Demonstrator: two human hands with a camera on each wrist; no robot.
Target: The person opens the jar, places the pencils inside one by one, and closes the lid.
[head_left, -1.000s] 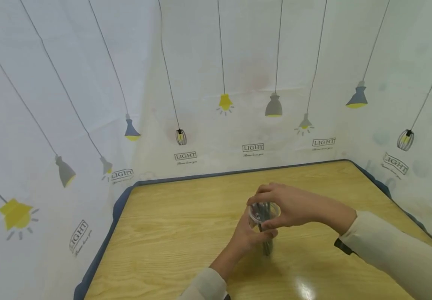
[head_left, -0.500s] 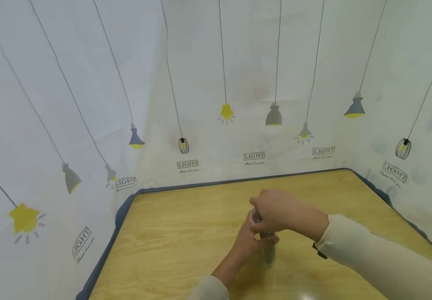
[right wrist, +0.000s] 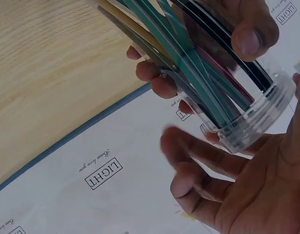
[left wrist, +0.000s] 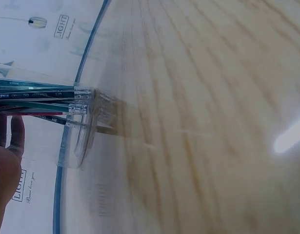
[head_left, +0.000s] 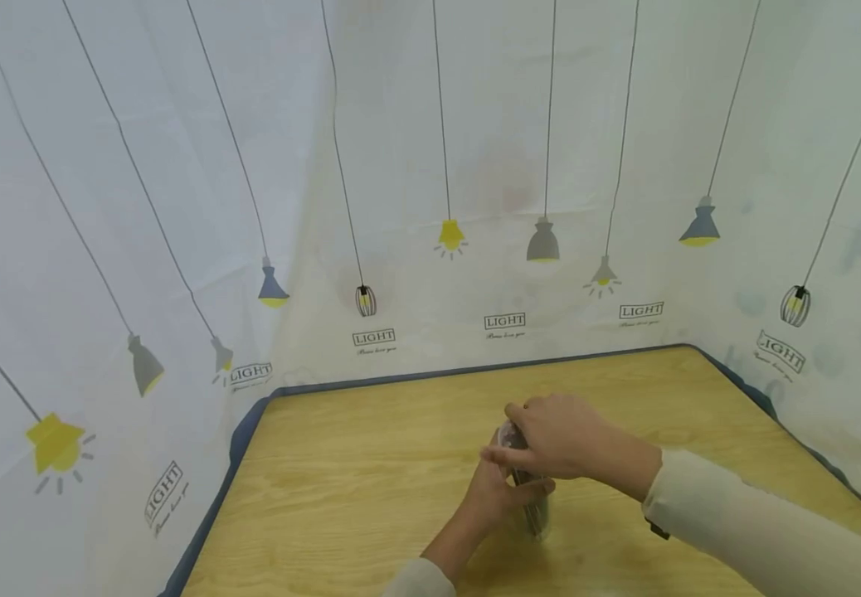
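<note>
A clear plastic jar [head_left: 537, 518] stands tilted over the wooden table in the head view. Several pencils [right wrist: 203, 63], in teal, black, red and yellow, lie inside it. My left hand [head_left: 484, 496] grips the jar round its side, the thumb across the near face. Over the jar's top end is my right hand [head_left: 568, 439], with thumb and fingers about the clear lid [right wrist: 267, 117]. In the right wrist view, the other fingers of that hand are loosely bent, apart from the jar. The left wrist view shows the jar's round base [left wrist: 86, 131] close to the table.
The wooden table [head_left: 348, 473] has a dark blue edging [head_left: 401, 380] along its far and left sides. White wall sheeting [head_left: 415, 124], printed with hanging lamps, surrounds it at the back and sides. Light glares [left wrist: 291, 136] off the tabletop.
My right hand has closed in over the jar's top, where the rim showed between thumb and fingers before. Its thumb now reaches further left. The left hand keeps its hold.
</note>
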